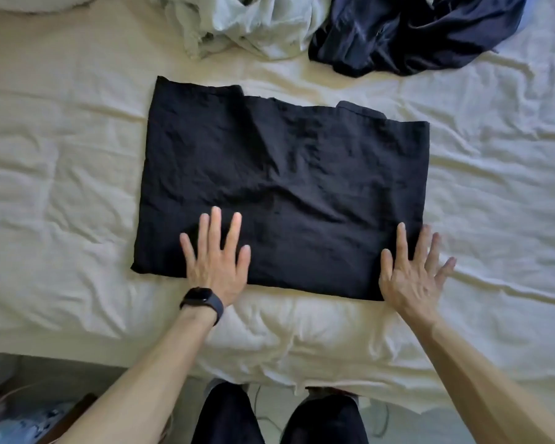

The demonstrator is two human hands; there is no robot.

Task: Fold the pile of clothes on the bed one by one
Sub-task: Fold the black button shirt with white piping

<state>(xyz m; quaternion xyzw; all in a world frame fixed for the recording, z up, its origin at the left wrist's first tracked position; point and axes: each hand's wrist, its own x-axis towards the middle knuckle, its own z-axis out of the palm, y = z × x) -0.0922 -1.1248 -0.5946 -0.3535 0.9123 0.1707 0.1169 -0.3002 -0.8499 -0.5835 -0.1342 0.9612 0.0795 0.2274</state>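
Note:
A black garment [285, 174] lies flat on the bed as a wide folded rectangle, slightly wrinkled. My left hand [217, 257], with a dark watch on its wrist, rests flat on the garment's near edge with fingers straight and spread. My right hand [410, 270] lies flat at the garment's near right corner, fingers spread, partly on the cloth and partly on the sheet. At the far side lie two unfolded clothes: a crumpled pale grey-green one [244, 24] and a crumpled dark navy one [410, 33].
The cream bedsheet [61, 187] is wrinkled all around the garment. The bed's near edge [269, 370] runs just in front of my legs. Floor clutter [23, 421] shows at the lower left.

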